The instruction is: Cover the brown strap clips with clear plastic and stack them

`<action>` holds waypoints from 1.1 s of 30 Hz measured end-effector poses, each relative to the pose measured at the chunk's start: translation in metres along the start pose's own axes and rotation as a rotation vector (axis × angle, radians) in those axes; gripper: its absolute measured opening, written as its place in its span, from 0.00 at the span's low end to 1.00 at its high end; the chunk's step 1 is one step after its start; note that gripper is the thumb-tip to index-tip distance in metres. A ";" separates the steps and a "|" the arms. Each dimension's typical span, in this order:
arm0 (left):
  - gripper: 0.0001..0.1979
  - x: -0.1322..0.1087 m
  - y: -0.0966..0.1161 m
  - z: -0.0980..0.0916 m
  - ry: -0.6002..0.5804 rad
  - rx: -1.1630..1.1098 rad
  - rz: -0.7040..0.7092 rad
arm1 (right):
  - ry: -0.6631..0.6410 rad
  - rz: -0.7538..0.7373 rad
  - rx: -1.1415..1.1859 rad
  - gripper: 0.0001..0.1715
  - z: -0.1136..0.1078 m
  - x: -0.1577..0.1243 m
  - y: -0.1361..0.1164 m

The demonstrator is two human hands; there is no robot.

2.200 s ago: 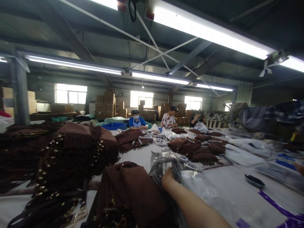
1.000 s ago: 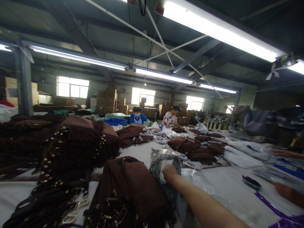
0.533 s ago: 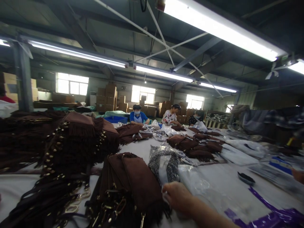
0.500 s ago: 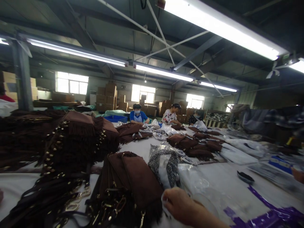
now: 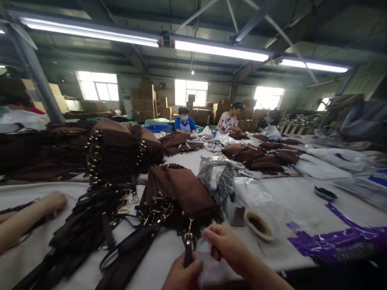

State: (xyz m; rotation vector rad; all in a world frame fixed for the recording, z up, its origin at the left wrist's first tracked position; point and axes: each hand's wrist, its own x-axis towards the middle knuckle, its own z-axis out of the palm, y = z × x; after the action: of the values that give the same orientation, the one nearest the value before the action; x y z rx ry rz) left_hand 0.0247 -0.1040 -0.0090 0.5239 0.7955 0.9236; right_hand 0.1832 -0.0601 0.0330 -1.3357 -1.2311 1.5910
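At the bottom centre my left hand (image 5: 183,272) is closed on a dark brown strap (image 5: 188,246) with a gold clasp at its top. Just right of it my right hand (image 5: 223,243) pinches a thin, translucent white plastic piece (image 5: 207,257), which hangs between the two hands. Behind them lies a stack of brown fringed bags (image 5: 189,191) with gold rings and clips. More dark straps (image 5: 90,225) spread to the left.
A bowl of dark liquid (image 5: 259,224), a speckled bag (image 5: 216,177) and purple plastic (image 5: 341,239) lie to the right. At the left edge reaches another person's arm (image 5: 22,223). Bag piles (image 5: 117,149) and seated people (image 5: 184,121) are farther back.
The view has tilted down. My left hand has come into view holding the strap, and another person's arm shows at left. The bowl is now uncovered by my right arm.
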 end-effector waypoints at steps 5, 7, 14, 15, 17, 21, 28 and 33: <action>0.25 -0.001 -0.003 0.007 -0.033 0.032 0.020 | -0.077 -0.049 0.200 0.29 0.005 -0.013 0.031; 0.25 0.001 -0.008 0.008 -0.003 0.103 0.048 | -0.045 -0.081 0.079 0.26 0.006 -0.019 0.034; 0.23 0.009 -0.011 -0.002 -0.006 0.243 0.010 | 0.166 -0.085 -0.120 0.20 -0.002 -0.023 0.028; 0.22 0.008 -0.008 -0.003 -0.006 0.222 0.008 | 0.154 -0.088 -0.133 0.19 -0.002 -0.023 0.029; 0.22 0.004 0.000 -0.002 0.031 0.190 0.013 | 0.110 -0.095 -0.153 0.17 0.000 -0.025 0.033; 0.20 -0.004 0.016 0.000 0.091 0.195 0.065 | 0.074 -0.110 -0.230 0.17 0.007 -0.026 0.039; 0.10 -0.003 0.036 -0.001 0.111 0.624 0.274 | 0.098 -0.092 -0.357 0.15 0.006 -0.023 0.039; 0.05 0.000 0.050 0.004 0.038 0.960 0.414 | 0.082 -0.083 -0.421 0.12 0.009 -0.026 0.033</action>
State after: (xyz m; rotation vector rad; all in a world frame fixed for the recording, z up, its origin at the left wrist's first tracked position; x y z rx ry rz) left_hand 0.0034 -0.0787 0.0283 1.5549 1.1777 0.8841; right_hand 0.1819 -0.0959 0.0092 -1.5640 -1.6072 1.2479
